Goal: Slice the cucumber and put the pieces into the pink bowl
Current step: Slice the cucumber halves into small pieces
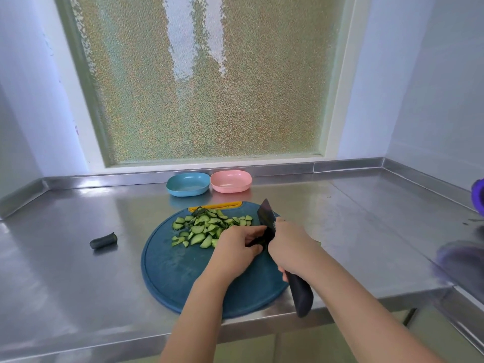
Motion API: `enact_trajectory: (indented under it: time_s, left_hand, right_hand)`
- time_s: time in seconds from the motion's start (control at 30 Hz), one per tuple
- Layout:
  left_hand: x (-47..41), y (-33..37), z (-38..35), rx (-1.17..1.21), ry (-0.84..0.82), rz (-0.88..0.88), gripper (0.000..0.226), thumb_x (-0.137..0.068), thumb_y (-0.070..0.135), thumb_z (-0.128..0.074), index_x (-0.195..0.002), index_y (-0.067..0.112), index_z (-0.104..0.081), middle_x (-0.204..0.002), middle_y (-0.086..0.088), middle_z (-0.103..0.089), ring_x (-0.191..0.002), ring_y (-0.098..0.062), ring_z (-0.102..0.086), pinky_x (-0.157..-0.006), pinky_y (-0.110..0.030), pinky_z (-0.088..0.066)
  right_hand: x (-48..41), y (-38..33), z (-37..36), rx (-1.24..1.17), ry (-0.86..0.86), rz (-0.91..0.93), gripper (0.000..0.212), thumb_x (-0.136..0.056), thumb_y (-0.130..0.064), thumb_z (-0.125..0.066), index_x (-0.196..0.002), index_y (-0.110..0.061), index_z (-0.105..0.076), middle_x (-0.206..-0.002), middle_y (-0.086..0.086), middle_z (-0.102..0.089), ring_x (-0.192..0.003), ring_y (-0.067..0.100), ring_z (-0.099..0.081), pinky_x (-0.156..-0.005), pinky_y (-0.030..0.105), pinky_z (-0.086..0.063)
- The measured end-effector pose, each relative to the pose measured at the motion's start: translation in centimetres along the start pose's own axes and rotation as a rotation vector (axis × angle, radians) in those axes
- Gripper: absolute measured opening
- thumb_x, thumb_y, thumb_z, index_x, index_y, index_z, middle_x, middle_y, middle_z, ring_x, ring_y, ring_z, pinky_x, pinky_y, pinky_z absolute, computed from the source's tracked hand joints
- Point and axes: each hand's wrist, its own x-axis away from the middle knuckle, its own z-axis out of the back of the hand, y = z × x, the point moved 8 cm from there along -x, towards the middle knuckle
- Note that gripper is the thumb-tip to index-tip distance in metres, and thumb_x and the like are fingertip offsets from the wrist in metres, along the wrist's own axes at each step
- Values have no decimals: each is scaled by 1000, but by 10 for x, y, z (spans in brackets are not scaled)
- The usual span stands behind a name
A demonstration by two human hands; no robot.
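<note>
On the blue cutting board [167,268], cucumber slices [201,229] lie heaped beside the uncut cucumber stub [258,241], which the left hand [235,250] pins with curled fingers. The right hand [290,247] is wrapped round the handle of the knife [267,217], blade standing against the stub. Behind the board sits the pink bowl [231,181], well apart.

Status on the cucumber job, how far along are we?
Done: most of the cucumber lies sliced, pieces piled on the blue cutting board. In hand: the left hand holds the remaining stub while the right hand grips the knife against it. Left: finish slicing, then move the pieces into the pink bowl, which looks empty. An end piece sits aside on the counter.
</note>
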Motion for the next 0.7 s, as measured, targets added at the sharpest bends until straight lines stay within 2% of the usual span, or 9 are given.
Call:
enact_trajectory:
  time_s: [0.07, 0.13, 0.2, 0.33, 0.43, 0.53, 0.7]
  left_hand:
    - [0, 0, 1, 13, 10, 4, 49, -81, 3, -62, -126, 24, -60, -119, 12, -65, -110, 4, -58, -101, -25, -44]
    - [0, 1, 1, 22, 11, 5, 49, -81, 0, -62, -125, 22, -61, -119, 11, -65, -110, 3, -58, -101, -22, -44]
    - [0, 0, 2, 29, 14, 14, 49, -81, -2, -62, -125, 20, -61, -120, 10, -64, -110, 2, -58, -99, -17, -43]
    - [2, -2, 6, 56, 57, 54, 47, -78, -3, -67, -121, 16, -62, -106, 11, -63, -93, 6, -58, -80, 4, -38]
    - [1, -2, 9, 60, 79, 59, 44, -76, -1, -70, -116, 17, -64, -103, 6, -67, -90, 5, -59, -78, 2, -40]
    - [1, -3, 9, 82, 75, 74, 43, -76, -2, -70, -114, 16, -65, -105, 4, -68, -93, 0, -61, -82, -1, -42]
    - [2, -2, 8, 92, 56, 72, 43, -78, -4, -67, -115, 16, -65, -101, 8, -66, -90, 5, -59, -81, 1, -41]
  right_hand:
    - [-3, 2, -4, -19, -1, -9, 68, -91, 4, -41, -151, -15, -13, -107, 23, -55, -55, 27, -51, -47, 29, -44]
    - [-8, 4, -11, -18, 6, -4, 71, -91, 3, -42, -152, -14, -9, -103, 17, -49, -67, 29, -50, -49, 30, -41]
    - [-11, 6, -15, -7, 31, 2, 69, -92, 1, -41, -151, -13, -9, -107, 15, -52, -74, 30, -50, -47, 30, -40]
    - [-3, 13, -19, -127, 61, 27, 56, -92, -3, -38, -145, -14, -23, -117, 21, -56, -57, 27, -53, -37, 26, -43]
    - [-2, 17, -16, -224, 60, 27, 57, -93, -2, -36, -146, -17, -23, -111, 19, -56, -46, 20, -51, -39, 25, -45]
    - [-2, 18, -13, -274, 78, 44, 50, -92, -3, -34, -140, -15, -31, -87, 15, -54, -40, 18, -49, -37, 23, -43]
    - [3, 20, -8, -299, 103, 54, 48, -91, -4, -33, -136, -20, -34, -91, 17, -58, -46, 21, -53, -51, 34, -54]
